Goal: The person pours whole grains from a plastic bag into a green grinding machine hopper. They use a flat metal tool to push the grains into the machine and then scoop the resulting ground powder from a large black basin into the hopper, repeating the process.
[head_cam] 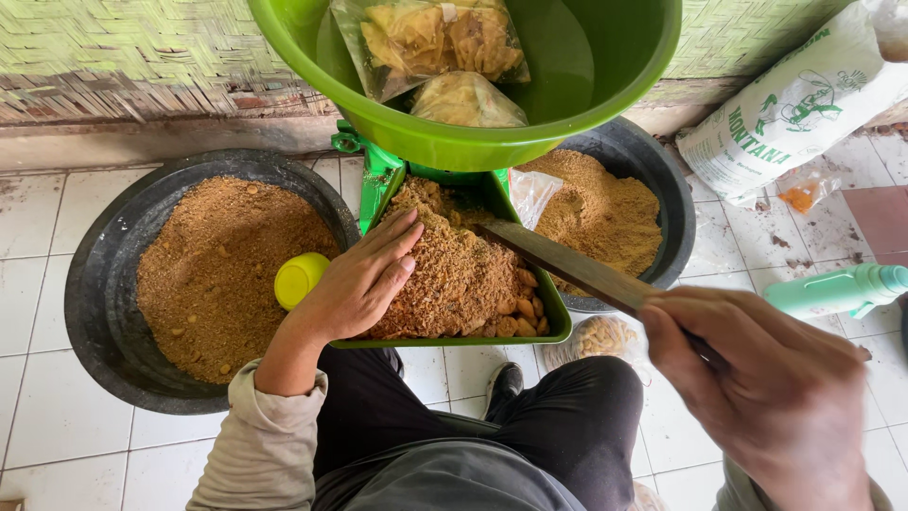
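Observation:
My left hand (364, 279) lies flat, fingers together, on a heap of brown crumbly mix in a green tray (558, 329) over my lap. My right hand (771, 388) is closed around the handle of a long dark flat blade (567, 265), whose tip reaches the top of the heap. Whole peanuts (522, 314) lie at the tray's near right corner. A small yellow cup (299, 279) sits in the brown powder just left of my left hand.
A black basin (104, 284) of brown powder stands at left, another black basin (676, 208) at right. A green bowl (454, 142) with filled plastic bags sits above the tray. A white sack (794, 109), a teal bottle (837, 289), tiled floor and a woven wall surround.

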{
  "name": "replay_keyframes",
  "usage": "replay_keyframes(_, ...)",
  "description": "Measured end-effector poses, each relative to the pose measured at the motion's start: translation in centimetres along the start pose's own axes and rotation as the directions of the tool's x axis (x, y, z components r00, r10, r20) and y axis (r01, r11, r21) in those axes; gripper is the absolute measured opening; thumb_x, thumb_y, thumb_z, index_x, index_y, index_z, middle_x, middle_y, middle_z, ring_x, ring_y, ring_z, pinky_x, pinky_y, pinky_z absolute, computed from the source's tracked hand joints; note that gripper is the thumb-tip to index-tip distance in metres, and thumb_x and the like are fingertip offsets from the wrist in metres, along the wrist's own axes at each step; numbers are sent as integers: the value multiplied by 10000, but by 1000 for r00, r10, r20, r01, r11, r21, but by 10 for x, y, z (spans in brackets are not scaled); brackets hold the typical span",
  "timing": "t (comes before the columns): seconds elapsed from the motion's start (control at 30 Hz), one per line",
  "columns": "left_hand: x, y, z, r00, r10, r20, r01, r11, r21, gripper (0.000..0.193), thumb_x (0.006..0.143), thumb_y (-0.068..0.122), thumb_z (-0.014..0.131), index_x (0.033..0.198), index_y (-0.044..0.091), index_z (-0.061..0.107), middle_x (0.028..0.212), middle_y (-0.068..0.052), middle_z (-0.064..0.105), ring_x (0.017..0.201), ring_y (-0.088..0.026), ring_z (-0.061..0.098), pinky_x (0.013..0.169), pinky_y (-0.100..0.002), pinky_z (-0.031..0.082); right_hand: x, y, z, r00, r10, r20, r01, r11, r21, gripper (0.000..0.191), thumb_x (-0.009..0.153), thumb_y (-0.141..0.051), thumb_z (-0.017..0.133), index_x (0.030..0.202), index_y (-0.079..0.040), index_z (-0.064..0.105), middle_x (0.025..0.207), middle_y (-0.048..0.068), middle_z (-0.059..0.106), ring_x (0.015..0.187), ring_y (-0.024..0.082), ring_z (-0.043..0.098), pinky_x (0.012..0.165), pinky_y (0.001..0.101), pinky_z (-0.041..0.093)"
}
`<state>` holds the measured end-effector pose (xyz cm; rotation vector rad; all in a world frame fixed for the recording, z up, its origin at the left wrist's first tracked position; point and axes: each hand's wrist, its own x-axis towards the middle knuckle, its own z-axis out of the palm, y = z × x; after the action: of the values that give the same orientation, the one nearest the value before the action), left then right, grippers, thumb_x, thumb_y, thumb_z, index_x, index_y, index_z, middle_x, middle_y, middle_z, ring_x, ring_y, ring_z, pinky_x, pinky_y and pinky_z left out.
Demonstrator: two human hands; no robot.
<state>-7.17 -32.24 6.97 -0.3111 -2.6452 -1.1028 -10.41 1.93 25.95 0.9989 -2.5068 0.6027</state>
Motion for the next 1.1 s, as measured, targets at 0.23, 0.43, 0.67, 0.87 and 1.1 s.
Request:
replay_keyframes(0.23,1,-1,0,1000,7,6,-7,1000,3,527,1101,305,413,1538,11,437,1651,-160,366,1538,-300,330,1243,-408,291,29,-17,10,990,-141,-25,141,989,35,140,957,-142,796,997,-31,722,984,69,766,809,178,743,620,282,576)
replay_keyframes(0.43,0,1,-1,1000,8,7,-8,1000,-14,523,1100,300,418,1529,2,446,1645,-169,377,1538,-310,338,1240,-406,298,4,-1,5,998,-60,6,60,998,9,111,868,-105,799,912,-16,750,907,100,770,700,185,729,586,310,564)
replay_keyframes(0.67,0,2,-2,1000,29,-10,-29,1000,3,508,1101,285,436,1520,-1,457,1635,-182,392,1530,-316,359,1236,-403,316,-5,16,66,986,-118,-117,134,982,134,88,917,-66,787,946,-6,731,957,114,765,858,209,771,721,301,629)
replay_keyframes(0.87,0,2,-2,995,95,-20,-94,995,36,522,1112,287,421,1529,-28,435,1635,-204,382,1535,-332,354,1249,-420,310,-12,-1,85,971,-109,-214,130,988,87,115,904,-77,815,922,-6,727,964,122,769,865,220,775,734,306,634)
replay_keyframes(1.1,2,2,-2,997,76,1,-76,997,12,532,1109,279,401,1533,-42,424,1642,-216,360,1533,-345,332,1249,-426,276,-25,1,110,980,-84,-178,105,988,112,158,884,-86,808,1013,-8,761,1036,123,768,899,228,771,758,319,638)
